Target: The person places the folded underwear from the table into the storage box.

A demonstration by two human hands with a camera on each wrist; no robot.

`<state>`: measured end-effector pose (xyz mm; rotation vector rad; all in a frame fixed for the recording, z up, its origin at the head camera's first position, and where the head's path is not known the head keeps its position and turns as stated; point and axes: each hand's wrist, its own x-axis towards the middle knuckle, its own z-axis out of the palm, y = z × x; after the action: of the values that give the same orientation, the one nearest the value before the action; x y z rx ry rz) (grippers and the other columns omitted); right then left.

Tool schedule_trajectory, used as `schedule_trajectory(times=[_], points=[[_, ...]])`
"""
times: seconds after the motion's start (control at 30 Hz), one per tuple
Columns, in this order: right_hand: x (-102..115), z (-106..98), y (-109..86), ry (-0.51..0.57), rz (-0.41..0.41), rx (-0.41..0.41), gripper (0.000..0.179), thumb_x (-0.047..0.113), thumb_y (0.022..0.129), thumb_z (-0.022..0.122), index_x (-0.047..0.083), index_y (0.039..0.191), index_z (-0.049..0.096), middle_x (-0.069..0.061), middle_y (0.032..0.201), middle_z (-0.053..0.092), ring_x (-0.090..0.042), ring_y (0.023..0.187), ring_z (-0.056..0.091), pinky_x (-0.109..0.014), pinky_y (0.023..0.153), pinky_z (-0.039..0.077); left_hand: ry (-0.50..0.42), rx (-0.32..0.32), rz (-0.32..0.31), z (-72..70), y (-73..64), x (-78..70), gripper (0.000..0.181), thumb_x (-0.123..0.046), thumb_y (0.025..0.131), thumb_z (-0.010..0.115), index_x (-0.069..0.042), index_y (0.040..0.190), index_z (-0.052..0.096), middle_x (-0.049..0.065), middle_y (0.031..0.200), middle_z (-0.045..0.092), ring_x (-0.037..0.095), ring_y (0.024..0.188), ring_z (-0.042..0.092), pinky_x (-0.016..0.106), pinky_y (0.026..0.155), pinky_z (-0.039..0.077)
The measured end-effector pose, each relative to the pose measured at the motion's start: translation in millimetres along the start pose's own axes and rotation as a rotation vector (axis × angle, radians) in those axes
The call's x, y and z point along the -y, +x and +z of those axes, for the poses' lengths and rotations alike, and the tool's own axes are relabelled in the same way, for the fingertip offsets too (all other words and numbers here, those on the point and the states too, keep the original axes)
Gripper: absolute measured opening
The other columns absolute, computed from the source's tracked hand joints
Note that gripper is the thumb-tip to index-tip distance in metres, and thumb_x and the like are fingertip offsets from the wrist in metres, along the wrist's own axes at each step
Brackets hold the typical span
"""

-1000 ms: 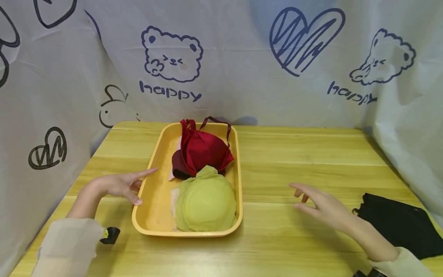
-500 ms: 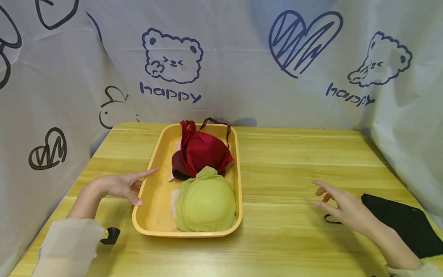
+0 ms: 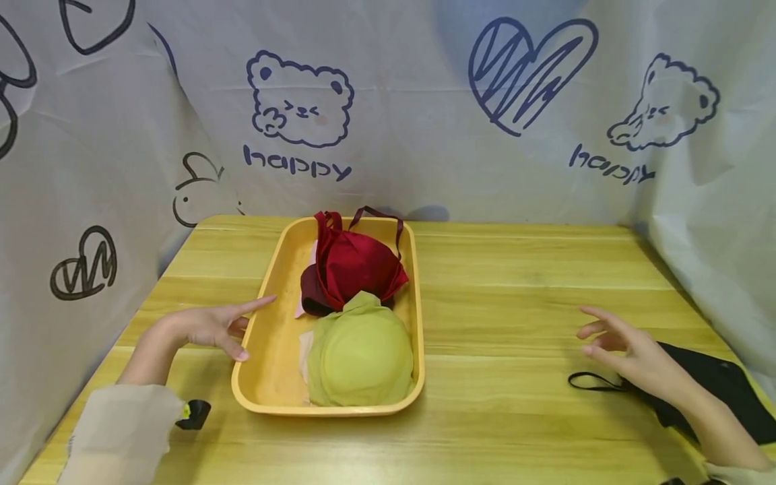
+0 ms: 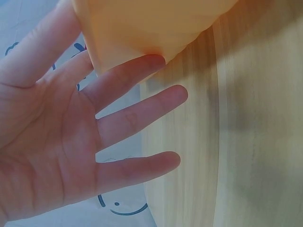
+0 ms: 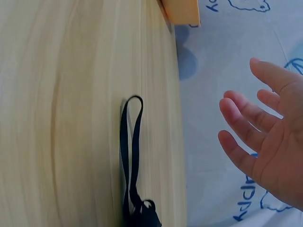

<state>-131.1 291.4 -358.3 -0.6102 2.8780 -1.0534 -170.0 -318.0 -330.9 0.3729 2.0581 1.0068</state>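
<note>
At the left side of a yellow tray (image 3: pixel 238 377) is my left hand (image 3: pixel 209 327), its index finger and thumb reaching over the rim. In the left wrist view its other fingers (image 4: pixel 142 120) extend straight, one fingertip right at the tray's outer wall. Inside the tray, a red satin bra (image 3: pixel 360 266) with thin straps lies behind a yellow-green bra (image 3: pixel 364 357). My right hand (image 3: pixel 636 353) is above the table on the right with nothing in it, fingers loosely bent. It partly overlaps a flat black cloth item (image 3: pixel 721 377), whose looped strap (image 5: pixel 124 142) lies on the wood.
Dark maroon fabric (image 3: pixel 312 293) and pale pink cloth show under the bras. The wooden table (image 3: pixel 515 283) runs back to white sheets (image 3: pixel 424 155) with drawn bears and hearts. A small black object (image 3: pixel 194 414) is beside the left sleeve (image 3: pixel 121 424).
My right hand has moved right, from near the table's middle to over the black item, and its strap has come into view. The left hand and tray have stayed put.
</note>
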Motion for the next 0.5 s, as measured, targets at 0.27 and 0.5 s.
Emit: schedule_trajectory(times=[0.27,0.5], points=[[-19,-16,-17.4,0.018,0.024,-0.043,0.061,0.005,0.086,0.06,0.001,0.14,0.03,0.021,0.099,0.055,0.008,0.084,0.055,-0.017,0.063,0.048,0.016,0.014,0.014,0.1,1.6,-0.1,0.107,-0.021,0.076,0.074,-0.009,0.146,-0.006,0.037,0.143,-0.006,0.06,0.126,0.01,0.064,0.098,0.023],[-43,-30,-40.0,0.029,0.089,-0.101,0.068,0.002,0.085,0.06,0.007,0.143,0.025,0.029,0.097,0.051,0.01,0.081,0.053,-0.008,0.063,0.044,0.04,0.018,0.014,-1.2,1.3,5.1,0.106,-0.024,0.077,0.072,-0.013,0.147,-0.006,0.042,0.14,-0.004,0.062,0.124,0.011,0.064,0.097,0.025]])
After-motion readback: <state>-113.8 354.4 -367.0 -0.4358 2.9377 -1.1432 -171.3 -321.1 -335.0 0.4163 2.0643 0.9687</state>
